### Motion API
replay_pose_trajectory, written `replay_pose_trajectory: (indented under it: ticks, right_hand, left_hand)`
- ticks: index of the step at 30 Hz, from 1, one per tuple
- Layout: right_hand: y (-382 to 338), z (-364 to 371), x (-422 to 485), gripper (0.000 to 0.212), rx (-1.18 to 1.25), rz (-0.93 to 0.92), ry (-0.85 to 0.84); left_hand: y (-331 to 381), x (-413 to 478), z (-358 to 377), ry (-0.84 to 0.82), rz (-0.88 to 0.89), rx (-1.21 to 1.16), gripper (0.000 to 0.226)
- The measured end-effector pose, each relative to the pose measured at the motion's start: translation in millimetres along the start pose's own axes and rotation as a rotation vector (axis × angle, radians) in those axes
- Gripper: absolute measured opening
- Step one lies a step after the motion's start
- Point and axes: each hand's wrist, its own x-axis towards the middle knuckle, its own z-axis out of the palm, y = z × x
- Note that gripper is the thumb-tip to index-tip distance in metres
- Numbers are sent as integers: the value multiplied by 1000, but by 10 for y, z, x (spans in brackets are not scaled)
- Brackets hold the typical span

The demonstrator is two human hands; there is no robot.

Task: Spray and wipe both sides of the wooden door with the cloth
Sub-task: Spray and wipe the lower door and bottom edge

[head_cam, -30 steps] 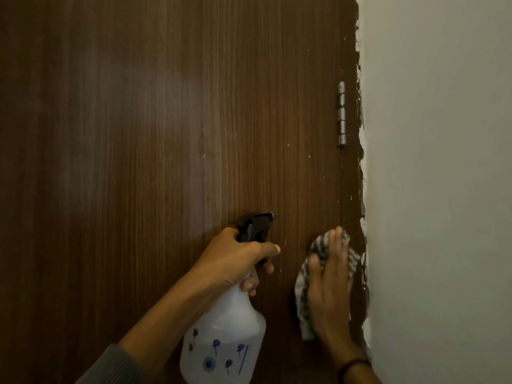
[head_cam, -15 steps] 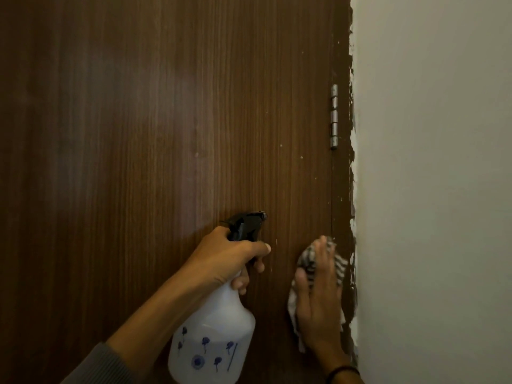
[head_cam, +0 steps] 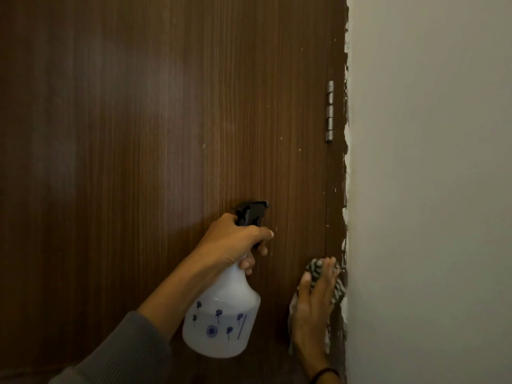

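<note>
The dark brown wooden door (head_cam: 155, 139) fills the left two thirds of the head view. My left hand (head_cam: 235, 242) grips the neck of a white spray bottle (head_cam: 221, 320) with blue flower prints and a black nozzle pointing right toward the door. My right hand (head_cam: 313, 309) lies flat, fingers up, pressing a striped grey-and-white cloth (head_cam: 314, 268) against the door's lower right, beside the frame. The hand hides most of the cloth.
A metal hinge (head_cam: 329, 110) sits on the door's right edge above my right hand. A pale wall (head_cam: 429, 189) stands to the right, its edge smeared with chipped brown paint. A dark band circles my right wrist (head_cam: 324, 374).
My right hand has slid the cloth downward along the door's hinge edge. The left hand and bottle have held nearly the same spot.
</note>
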Motion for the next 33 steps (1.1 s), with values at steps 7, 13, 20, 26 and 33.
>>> replay_pose_trajectory:
  ticks: [7,13,20,26,33]
  right_hand:
    - [-352,-32,-30,67,-96,-443,-367]
    - [-454,50,189,65,14,-106,-135]
    - [-621,-63,-8,74,-85,-481,-560]
    - [-612,-36,142,65,34,-142,-255]
    - [-1276,274,-597,69,-94,-689,-632]
  left_hand:
    - [21,-25,24,28,-26,-19,19]
    - [63,-38,22,0,-56,8,17]
    - [85,-198,1,57,-106,-62,16]
    - [-94,-674,-162,105,-98,-83,15]
    - [-245,-1234,-443,223,-86,-88,20]
